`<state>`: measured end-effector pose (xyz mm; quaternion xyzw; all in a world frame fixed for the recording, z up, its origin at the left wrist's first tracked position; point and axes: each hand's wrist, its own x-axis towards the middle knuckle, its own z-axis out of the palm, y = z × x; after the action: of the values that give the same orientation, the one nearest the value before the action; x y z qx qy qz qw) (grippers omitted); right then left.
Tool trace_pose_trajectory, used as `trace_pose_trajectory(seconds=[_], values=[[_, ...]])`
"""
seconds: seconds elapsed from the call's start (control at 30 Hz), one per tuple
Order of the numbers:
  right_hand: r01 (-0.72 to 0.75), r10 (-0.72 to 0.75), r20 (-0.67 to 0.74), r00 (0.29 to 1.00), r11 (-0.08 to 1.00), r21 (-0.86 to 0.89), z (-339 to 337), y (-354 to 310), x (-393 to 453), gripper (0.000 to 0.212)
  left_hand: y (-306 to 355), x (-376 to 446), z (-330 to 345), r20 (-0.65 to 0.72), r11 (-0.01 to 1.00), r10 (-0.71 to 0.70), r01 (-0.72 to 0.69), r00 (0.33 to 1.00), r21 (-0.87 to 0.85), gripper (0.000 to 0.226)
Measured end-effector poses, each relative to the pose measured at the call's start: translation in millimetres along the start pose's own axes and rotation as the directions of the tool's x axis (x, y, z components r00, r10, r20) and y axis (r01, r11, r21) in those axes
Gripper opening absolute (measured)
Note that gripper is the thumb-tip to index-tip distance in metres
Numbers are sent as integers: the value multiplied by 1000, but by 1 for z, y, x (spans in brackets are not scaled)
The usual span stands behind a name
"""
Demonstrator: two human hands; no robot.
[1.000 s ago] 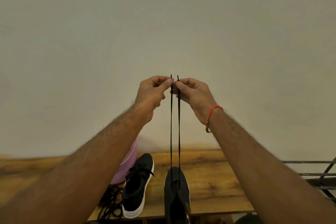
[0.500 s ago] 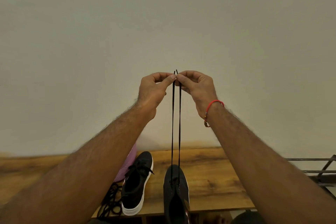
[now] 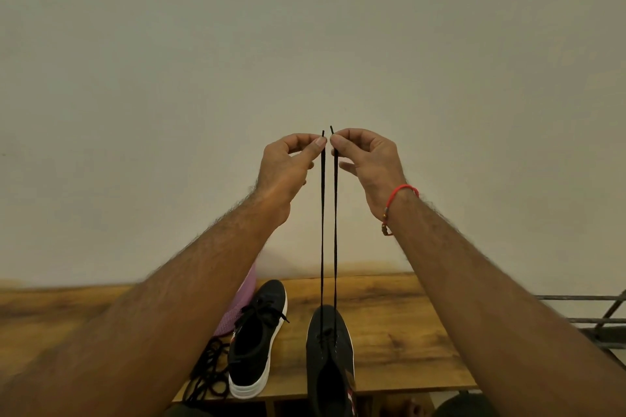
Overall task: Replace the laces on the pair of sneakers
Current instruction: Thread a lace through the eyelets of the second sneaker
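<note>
Both arms are raised in front of a plain wall. My left hand (image 3: 288,166) pinches one tip of a black lace (image 3: 322,230) between thumb and forefinger. My right hand (image 3: 367,159) pinches the lace's other tip. The two strands hang straight down, side by side, into the front eyelets of a black sneaker (image 3: 330,359) standing on the wooden table (image 3: 399,332). A second black sneaker (image 3: 257,338) with a white sole and a tied lace lies to its left.
A heap of loose black laces (image 3: 210,369) lies at the table's front edge, left of the sneakers. A pink fabric thing (image 3: 237,308) shows behind my left forearm. A dark metal rack (image 3: 592,315) stands at the right, past the table's end.
Both hands have risen a little, stretching the lace higher. The two tips, close together before, now stand slightly apart.
</note>
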<state>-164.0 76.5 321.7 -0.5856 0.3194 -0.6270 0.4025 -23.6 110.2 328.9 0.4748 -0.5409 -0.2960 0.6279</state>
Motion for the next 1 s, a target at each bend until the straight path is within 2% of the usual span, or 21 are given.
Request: trace_pose_trajectory(seconds=[0.13,0.23,0.43,0.5,0.57,0.67,0.73,0.8,0.9,1.0], values=[[-36,36,-18,999,999,11,-1,0,1,15,-11,-6,-3,212,1000,-12,15,977,-14,12],[-51,50,47,998,999,3,0,4,2,15,-20,-9,0,318,1000,-14,19,948,-13,18],[-89,66,210,975,991,101,-20,64,-31,29,-26,-4,8,161,1000,-5,8,987,-18,13],[-143,164,355,920,986,-86,-28,99,-52,48,-29,-3,12,147,1000,-12,16,989,-23,17],[-165,311,463,830,930,-328,-30,126,-71,57,-30,-3,19,164,999,-27,32,986,-27,20],[-70,386,531,754,852,-519,-25,151,-83,45,-29,-5,30,219,997,-48,59,975,-45,16],[34,398,557,729,792,-610,-24,160,-83,35,-30,-4,36,251,997,-44,59,967,-52,14],[47,422,545,725,759,-650,-25,167,-80,41,-34,-3,40,258,999,-26,37,966,-40,12],[-45,452,518,726,783,-621,-30,174,-76,59,-47,-1,35,222,999,36,-43,974,29,8],[-151,486,498,718,808,-570,-37,185,-76,69,-77,4,19,152,969,85,-117,985,219,14]])
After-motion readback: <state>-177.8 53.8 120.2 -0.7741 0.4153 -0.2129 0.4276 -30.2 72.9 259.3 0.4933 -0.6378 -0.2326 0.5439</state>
